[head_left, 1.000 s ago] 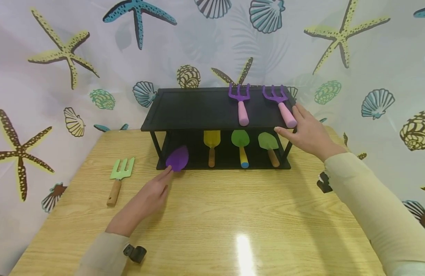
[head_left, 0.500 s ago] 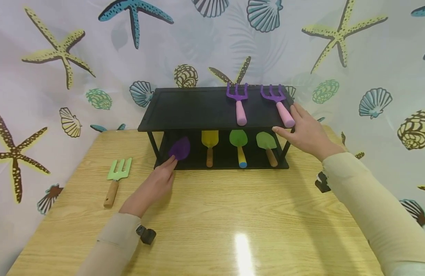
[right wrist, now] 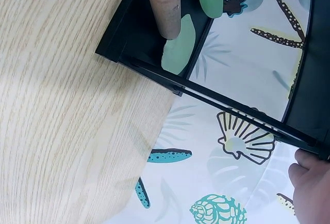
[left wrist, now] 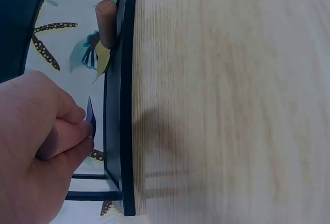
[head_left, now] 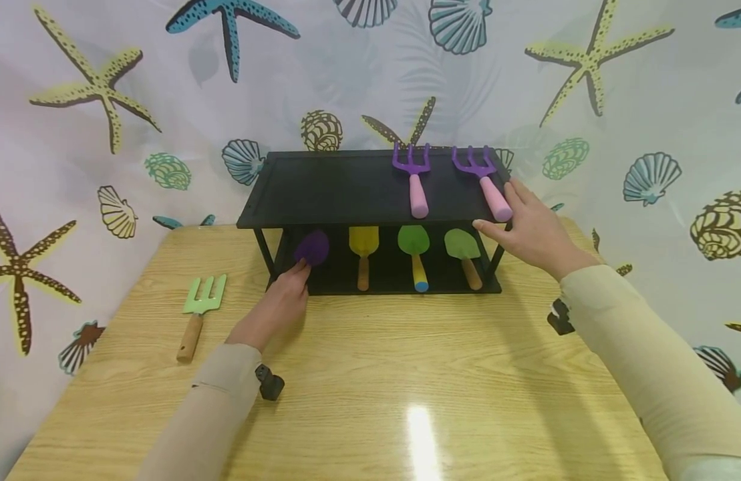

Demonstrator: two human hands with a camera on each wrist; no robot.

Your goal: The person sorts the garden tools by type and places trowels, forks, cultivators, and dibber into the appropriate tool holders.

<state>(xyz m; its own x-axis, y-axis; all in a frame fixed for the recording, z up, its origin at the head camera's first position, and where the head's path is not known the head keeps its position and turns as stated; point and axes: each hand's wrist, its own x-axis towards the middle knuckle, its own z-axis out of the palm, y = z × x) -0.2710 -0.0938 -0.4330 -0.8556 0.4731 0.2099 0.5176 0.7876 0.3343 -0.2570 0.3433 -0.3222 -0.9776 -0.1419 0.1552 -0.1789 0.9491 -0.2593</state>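
In my left hand (head_left: 288, 288) I grip a purple trowel (head_left: 313, 248) by its handle, mostly hidden by my fingers. Its blade points to the back, inside the left end of the black two-tier rack (head_left: 328, 190). The left wrist view shows the blade (left wrist: 91, 117) edge-on, just past my fingertips. My right hand (head_left: 535, 230) holds the right front corner of the rack's top tier, fingers along the side and thumb at the front edge. Beside it lies a purple hand fork (head_left: 495, 199) with a pink handle; another purple fork (head_left: 417, 195) lies further left.
The lower tier bears a yellow shovel (head_left: 363, 244), a green trowel (head_left: 414, 240) with a yellow handle, and a pale green trowel (head_left: 462, 245). Left of the rack, a light green hand fork (head_left: 202, 302) lies on the wooden table (head_left: 358, 374). A shell-patterned cloth (head_left: 358, 73) hangs behind.
My left hand has moved forward and slightly right, taking the purple trowel from the rack's front edge deeper into the lower tier. My right hand has stayed at the corner.
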